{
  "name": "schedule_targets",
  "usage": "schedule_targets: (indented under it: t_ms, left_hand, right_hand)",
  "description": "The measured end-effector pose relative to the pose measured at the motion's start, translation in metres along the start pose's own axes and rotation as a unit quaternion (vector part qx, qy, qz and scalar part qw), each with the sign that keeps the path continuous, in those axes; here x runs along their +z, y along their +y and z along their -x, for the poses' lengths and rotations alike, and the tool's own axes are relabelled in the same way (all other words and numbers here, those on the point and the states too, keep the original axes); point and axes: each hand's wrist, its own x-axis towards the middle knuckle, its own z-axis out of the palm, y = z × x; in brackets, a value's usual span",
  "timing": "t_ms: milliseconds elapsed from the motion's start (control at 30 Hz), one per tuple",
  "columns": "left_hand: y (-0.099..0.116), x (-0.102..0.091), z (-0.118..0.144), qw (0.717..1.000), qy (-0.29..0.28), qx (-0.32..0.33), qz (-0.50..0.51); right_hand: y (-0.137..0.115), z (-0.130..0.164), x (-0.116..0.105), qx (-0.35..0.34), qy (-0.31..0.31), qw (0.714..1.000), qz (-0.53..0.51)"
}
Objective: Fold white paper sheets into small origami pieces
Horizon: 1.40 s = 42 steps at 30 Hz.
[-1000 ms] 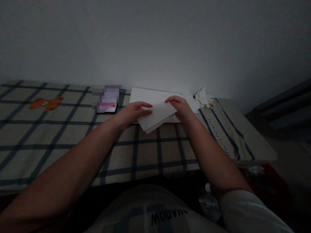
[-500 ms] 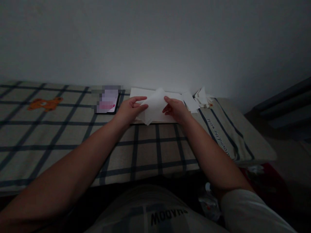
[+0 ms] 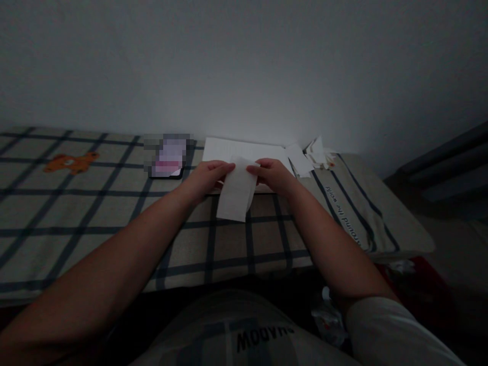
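Observation:
A folded sheet of white paper [image 3: 237,195] is held between my two hands, its lower end hanging toward me past the near edge of the pad. My left hand [image 3: 213,175] pinches its upper left side, thumb on top. At the upper right, my right hand [image 3: 272,173] grips it with thumb and fingers; a second layer shows along that side. Behind and below lies a white paper pad [image 3: 247,149], partly covered by my hands and the folded paper.
On the checked tablecloth [image 3: 183,254], a phone [image 3: 170,157] with a blurred-out screen lies left of the pad. Loose paper pieces [image 3: 299,160] and a folded paper shape [image 3: 318,152] lie to its right. A wall [image 3: 244,66] rises behind. A clear plastic bottle [image 3: 330,317] is below the table edge.
The paper has turned, and its lower end now points down toward me as a narrower strip. My left hand has shifted slightly right; both hands now pinch the paper's upper part.

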Motion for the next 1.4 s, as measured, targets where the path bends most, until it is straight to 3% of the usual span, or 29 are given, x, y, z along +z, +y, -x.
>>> schedule_targets:
  t_ms: [200, 367, 667, 833, 1133, 1400]
  left_hand:
    - [0.006, 0.007, 0.005, 0.999, 0.034, -0.004, 0.015]
    - [0.007, 0.008, 0.007, 0.998, 0.053, -0.005, 0.027]
    - [0.01, 0.008, 0.009, 0.997, 0.05, -0.019, 0.049]
    - [0.008, 0.008, 0.009, 0.998, 0.01, -0.037, 0.042]
    - [0.008, 0.009, 0.011, 0.998, 0.042, -0.035, 0.012]
    - [0.006, 0.01, 0.012, 0.999, 0.034, -0.004, 0.008]
  right_hand:
    - [0.0, -0.001, -0.001, -0.001, 0.022, 0.999, 0.025]
    - [-0.001, 0.001, -0.001, -0.019, 0.002, 1.0, 0.007]
    - [0.002, 0.002, -0.005, -0.068, -0.016, 0.993, 0.098]
    - [-0.004, 0.008, 0.0, -0.071, -0.056, 0.988, 0.127]
    - [-0.01, 0.012, 0.006, -0.079, -0.068, 0.984, 0.146]
    - [-0.012, 0.013, 0.007, -0.114, -0.056, 0.973, 0.193]
